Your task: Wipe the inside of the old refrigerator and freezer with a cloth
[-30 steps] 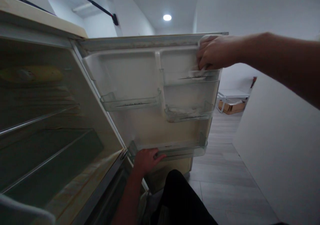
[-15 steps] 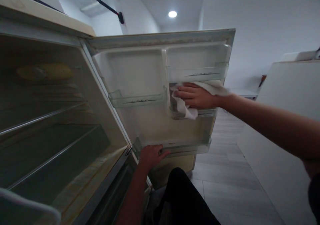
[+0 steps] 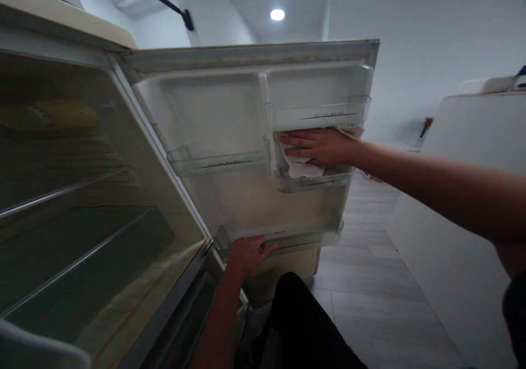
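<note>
A fridge door (image 3: 201, 106) stands open, its inner side facing me. My right hand (image 3: 324, 146) presses a white cloth (image 3: 302, 167) flat against the door's inner panel, between the upper right shelf (image 3: 324, 115) and the small shelf below it (image 3: 314, 183). Its fingers are stretched over the cloth and point left. My left hand (image 3: 249, 254) rests at the bottom door shelf (image 3: 304, 240), near its left part, with thumb and fingers apart and nothing seen in them. Another clear shelf (image 3: 222, 164) is fixed on the door's left half.
The fridge interior with glass shelves (image 3: 74, 265) fills the left side, a yellow object (image 3: 57, 114) inside it. My knee (image 3: 296, 314) is below the door. A white cabinet (image 3: 472, 194) stands at the right, over a grey floor (image 3: 361, 281).
My right hand and the cloth have shifted slightly up on the panel, and the cloth's hanging edge now sits behind the small shelf. My left hand stays at the bottom shelf. The view has shifted a little.
</note>
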`<move>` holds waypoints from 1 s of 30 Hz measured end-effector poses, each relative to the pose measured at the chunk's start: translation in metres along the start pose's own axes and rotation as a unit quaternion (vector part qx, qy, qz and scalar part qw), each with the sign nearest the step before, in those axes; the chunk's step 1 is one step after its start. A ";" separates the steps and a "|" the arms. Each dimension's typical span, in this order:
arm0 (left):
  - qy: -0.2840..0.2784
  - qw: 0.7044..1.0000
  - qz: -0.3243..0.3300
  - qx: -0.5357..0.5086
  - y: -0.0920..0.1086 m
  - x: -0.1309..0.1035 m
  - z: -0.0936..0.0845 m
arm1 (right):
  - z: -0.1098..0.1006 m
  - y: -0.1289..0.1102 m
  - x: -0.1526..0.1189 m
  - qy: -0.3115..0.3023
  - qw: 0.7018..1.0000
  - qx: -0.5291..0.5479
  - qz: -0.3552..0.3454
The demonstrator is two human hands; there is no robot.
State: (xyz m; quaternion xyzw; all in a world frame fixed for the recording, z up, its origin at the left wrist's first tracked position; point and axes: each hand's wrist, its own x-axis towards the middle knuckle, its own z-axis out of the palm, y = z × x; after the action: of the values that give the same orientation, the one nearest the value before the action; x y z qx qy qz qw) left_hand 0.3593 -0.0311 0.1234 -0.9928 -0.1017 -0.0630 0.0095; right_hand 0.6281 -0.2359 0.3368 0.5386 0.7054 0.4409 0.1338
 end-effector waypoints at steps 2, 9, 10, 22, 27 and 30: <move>0.001 1.000 0.002 0.002 0.000 0.000 0.001 | -0.002 0.002 -0.014 -0.006 1.000 -0.026 0.014; 0.020 1.000 0.008 0.012 -0.001 0.001 0.005 | -0.005 -0.002 -0.025 0.011 0.998 -0.057 0.034; 0.022 1.000 0.008 0.012 0.000 0.002 0.005 | -0.005 -0.002 -0.021 0.010 0.998 -0.056 0.027; 0.043 0.999 0.004 0.006 0.004 0.005 0.006 | 0.009 0.010 0.006 -0.018 0.990 0.137 -0.023; 0.043 0.999 0.007 0.016 0.003 0.006 0.009 | -0.014 -0.003 -0.005 -0.036 0.950 0.302 0.068; 0.042 0.999 0.015 0.019 0.001 0.005 0.008 | -0.031 -0.023 0.006 -0.068 0.884 0.446 0.121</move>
State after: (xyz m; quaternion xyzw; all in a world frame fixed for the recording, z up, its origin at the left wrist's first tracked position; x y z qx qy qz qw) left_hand 0.3656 -0.0312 0.1159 -0.9903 -0.0874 -0.1029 0.0337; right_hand 0.5906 -0.2464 0.3383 0.6509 0.7464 0.0551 -0.1271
